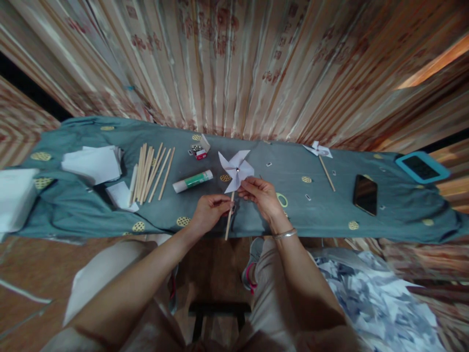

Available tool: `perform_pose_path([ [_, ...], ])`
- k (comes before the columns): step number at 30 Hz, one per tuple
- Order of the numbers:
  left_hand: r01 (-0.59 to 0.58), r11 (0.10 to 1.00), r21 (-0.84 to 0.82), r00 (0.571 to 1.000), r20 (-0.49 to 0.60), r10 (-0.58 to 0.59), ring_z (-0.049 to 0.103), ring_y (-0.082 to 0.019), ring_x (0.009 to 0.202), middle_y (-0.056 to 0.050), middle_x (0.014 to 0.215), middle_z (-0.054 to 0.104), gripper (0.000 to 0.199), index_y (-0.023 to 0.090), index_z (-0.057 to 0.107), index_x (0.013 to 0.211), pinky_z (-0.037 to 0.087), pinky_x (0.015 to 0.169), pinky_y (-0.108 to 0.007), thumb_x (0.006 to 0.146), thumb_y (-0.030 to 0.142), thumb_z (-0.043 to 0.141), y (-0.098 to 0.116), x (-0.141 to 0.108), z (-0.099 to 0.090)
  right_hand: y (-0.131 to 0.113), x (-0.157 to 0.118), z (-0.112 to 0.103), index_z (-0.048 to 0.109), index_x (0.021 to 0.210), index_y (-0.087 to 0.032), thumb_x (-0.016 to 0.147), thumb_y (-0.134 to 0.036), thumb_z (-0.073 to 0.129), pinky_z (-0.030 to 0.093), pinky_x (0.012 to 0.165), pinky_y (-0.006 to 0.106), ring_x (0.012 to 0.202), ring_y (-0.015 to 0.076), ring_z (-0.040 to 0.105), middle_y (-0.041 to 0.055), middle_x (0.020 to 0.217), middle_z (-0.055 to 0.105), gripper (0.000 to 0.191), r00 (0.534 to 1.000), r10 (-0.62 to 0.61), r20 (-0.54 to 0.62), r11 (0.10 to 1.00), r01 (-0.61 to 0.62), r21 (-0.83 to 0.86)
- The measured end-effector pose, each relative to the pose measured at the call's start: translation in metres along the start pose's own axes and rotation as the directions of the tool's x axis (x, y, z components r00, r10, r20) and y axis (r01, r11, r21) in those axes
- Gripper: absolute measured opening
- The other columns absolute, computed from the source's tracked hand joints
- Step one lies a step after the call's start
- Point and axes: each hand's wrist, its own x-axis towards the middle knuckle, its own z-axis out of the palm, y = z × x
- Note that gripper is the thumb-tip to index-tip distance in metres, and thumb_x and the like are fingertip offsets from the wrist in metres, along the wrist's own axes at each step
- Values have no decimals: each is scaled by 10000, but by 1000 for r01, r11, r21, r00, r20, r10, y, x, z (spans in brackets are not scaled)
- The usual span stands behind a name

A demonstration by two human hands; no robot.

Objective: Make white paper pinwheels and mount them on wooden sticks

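Note:
A white paper pinwheel (237, 169) with a small pin at its centre is fixed near the top of a thin wooden stick (229, 222). My left hand (211, 212) pinches the stick below the blades. The fingers of my right hand (261, 194) are closed on the pinwheel's lower right blade, beside the stick. Left of the pinwheel lies a green and white glue stick (193, 181). Behind that is an open small red box (201, 154) with pins. A second pinwheel on a stick (322, 157) lies at the back right.
On the teal cloth-covered table (286, 164) are loose wooden sticks (146, 171), white paper sheets (91, 165), a green tape ring (282, 199), a black phone (365, 194) and a blue-framed device (422, 166). A white stack (16, 198) stands far left. Paper pieces (384, 298) fill a heap below right.

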Motion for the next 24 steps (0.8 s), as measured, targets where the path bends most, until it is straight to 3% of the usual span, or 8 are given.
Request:
perform_pose_path([
  [13,-6,999,-33,1000,3,6,557,-103,528,4,579,674,220,142,748,665,467,545,-219,553,316,823,-2,1,1,3,-3,4,699,690,-190,472,-547,911,447,486,185,522,84,623,-5,639,735,469,998,0,55,998,4,-68],
  [20,-6,1000,-17,1000,6,6,554,-103,526,5,563,666,267,146,758,674,467,546,-216,524,346,853,-2,2,0,-5,-10,3,690,657,-186,468,-605,882,262,377,197,410,55,487,-14,565,682,497,998,-5,70,991,15,-133],
  [24,4,1000,-27,1000,1,-4,560,-104,529,-1,574,676,258,145,760,678,467,546,-216,535,338,850,-4,3,-1,-12,-10,-10,669,610,-188,525,-574,869,169,372,220,383,41,376,-17,515,632,444,994,-107,19,989,109,-99],
])
